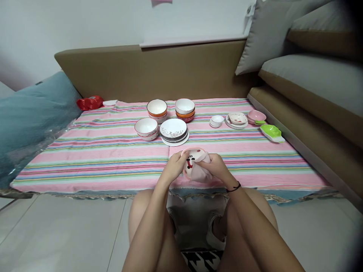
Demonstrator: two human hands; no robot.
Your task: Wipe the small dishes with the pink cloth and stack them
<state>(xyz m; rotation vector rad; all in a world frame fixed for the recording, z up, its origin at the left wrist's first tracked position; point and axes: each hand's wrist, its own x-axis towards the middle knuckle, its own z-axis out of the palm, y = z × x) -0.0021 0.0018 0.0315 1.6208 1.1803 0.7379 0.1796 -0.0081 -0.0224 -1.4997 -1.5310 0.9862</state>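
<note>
My left hand (174,166) grips the left rim of a small white dish (189,163) with a pink edge and a printed cartoon face. In my right hand (215,166) is a pale pink cloth (201,173), pressed against the dish's inner face and draped over its right side. The dish is tilted towards me, above the front part of the striped cloth. Just beyond it stands a stack of plates (173,128), the top one white with a floral print. A white bowl with a red rim (146,126) sits to the left of that stack.
Stacked bowls (157,107) and more bowls (185,106) stand at the back. Rightwards are small white dishes (217,119), small plates (237,120), pink bowls (256,115) and a green dish (271,132). A red bundle (90,102) lies back left. Cushions (314,83) border the right.
</note>
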